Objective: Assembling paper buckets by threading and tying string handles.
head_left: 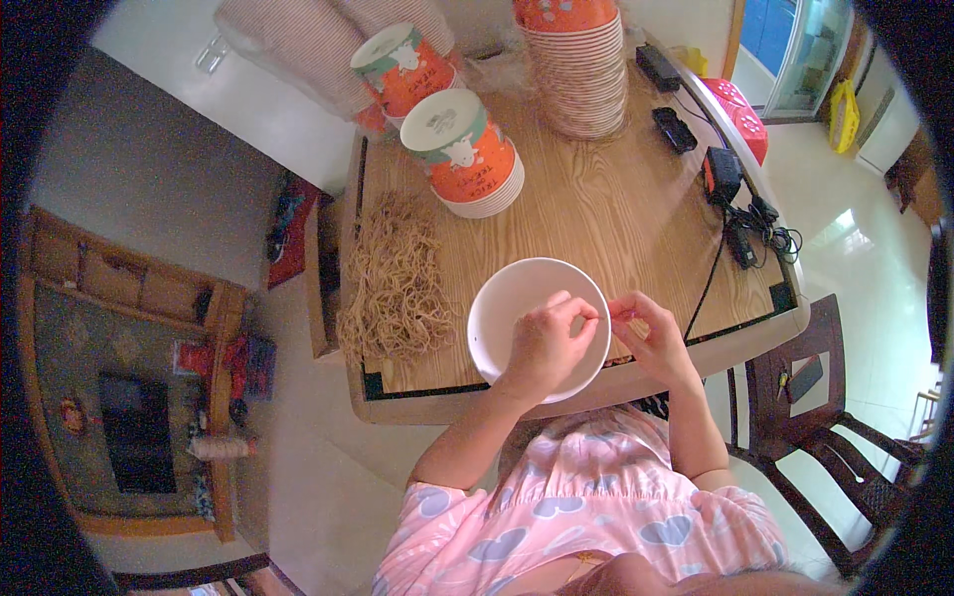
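Observation:
A white paper bucket stands at the table's near edge, its open mouth facing up. My left hand reaches inside it, thumb and forefinger pinched close to the right rim. Just outside that rim, my right hand pinches with its fingertips near the same spot. What lies between the fingers of either hand is too small to make out. A small dark hole shows in the bucket's left wall. To the left lies a loose pile of brown twine pieces.
Upside-down orange and green buckets stand beyond the twine. A tall nested stack of buckets rises at the back, beside bagged stacks. Black power adapters and cables lie along the right edge. A dark chair stands at the right.

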`<action>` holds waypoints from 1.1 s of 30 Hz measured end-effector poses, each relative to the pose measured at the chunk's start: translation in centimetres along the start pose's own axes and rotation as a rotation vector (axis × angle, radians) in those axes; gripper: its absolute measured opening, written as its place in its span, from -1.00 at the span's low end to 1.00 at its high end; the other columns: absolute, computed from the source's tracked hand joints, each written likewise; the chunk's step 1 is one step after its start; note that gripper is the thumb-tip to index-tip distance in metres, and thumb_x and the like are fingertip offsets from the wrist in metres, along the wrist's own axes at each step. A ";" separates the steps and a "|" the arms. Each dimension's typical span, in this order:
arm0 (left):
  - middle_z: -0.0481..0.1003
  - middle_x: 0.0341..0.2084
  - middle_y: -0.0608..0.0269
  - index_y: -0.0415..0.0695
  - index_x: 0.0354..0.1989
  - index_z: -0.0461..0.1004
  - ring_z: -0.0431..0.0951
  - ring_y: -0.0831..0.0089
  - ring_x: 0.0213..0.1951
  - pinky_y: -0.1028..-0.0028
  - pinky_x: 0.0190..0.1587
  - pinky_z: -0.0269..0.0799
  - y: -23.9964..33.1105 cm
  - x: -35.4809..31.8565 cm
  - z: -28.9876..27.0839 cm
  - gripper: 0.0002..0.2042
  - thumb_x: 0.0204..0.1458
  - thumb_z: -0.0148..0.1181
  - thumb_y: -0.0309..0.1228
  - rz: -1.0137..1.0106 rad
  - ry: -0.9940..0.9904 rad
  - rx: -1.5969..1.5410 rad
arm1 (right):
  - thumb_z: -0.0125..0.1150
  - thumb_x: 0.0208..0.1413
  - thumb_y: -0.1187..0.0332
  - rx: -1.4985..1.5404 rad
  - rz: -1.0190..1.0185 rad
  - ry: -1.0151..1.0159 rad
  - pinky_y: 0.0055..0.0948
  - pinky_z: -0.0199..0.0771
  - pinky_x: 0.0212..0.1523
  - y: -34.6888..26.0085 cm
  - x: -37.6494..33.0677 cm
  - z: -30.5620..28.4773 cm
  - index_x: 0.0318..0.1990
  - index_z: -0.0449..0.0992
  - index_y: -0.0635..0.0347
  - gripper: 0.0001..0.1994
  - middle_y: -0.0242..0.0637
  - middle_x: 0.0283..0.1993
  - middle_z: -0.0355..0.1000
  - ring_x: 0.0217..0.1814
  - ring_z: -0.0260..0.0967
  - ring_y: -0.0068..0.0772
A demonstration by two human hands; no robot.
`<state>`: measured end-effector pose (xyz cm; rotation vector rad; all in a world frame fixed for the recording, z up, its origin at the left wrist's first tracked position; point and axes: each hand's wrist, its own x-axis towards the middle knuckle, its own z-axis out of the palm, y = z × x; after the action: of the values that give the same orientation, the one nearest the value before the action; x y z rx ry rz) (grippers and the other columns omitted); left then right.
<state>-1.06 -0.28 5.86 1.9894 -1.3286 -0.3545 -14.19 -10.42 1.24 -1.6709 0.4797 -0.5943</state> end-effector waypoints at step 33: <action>0.39 -0.59 0.19 -0.16 -0.50 0.47 0.42 0.35 -0.57 0.42 -0.50 0.30 -0.1 0.1 0.0 -0.94 -0.17 0.17 -0.46 -0.003 -0.012 -0.009 | 0.11 -0.03 0.54 -0.022 -0.009 0.002 -0.52 0.34 -0.17 0.4 0.1 0.0 -0.27 0.42 0.28 -0.86 -0.29 -0.33 0.44 -0.24 0.38 -0.51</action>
<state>-0.96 -0.31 5.78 1.9849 -1.3290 -0.3738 -14.15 -10.53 0.87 -1.6941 0.4820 -0.5997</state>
